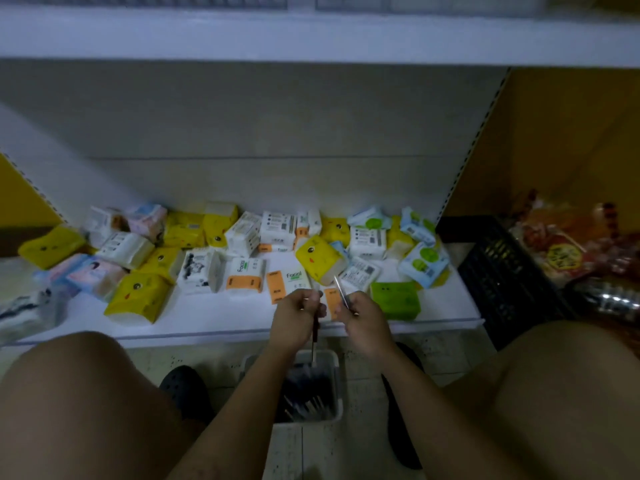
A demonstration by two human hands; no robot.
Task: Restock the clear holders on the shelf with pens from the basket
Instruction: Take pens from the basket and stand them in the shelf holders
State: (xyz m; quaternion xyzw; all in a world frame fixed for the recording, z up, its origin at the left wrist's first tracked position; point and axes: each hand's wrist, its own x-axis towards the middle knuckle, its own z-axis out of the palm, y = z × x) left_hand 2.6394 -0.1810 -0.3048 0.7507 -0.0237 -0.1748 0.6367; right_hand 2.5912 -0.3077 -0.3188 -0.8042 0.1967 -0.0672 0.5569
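In the head view, the left hand (298,315) is seen at lower centre of the frame. Its fingers are curled round a dark pen (314,341), which is held nearly upright with its lower end just above the basket (335,375). Just to its right, the right hand (365,322) is closed in a pinch on a pale pen (340,292), whose free end is tilted up and to the left over the front of the shelf (207,318). The two hands are near each other but apart.

The pale, rectangular basket is set on the tiled floor (311,452) at bottom centre, between the left knee (79,393) and the right knee (554,393). More pens (308,389) are heaped loosely in it.

Across the middle of the frame, the white shelf is strewn with tissue packs (242,237) in yellow, white, orange, blue and green. At the right edge, a black crate (502,271) is placed beside the shelf, with shiny snack packets (561,251) behind it. A black shoe (187,389) is visible left of the basket.
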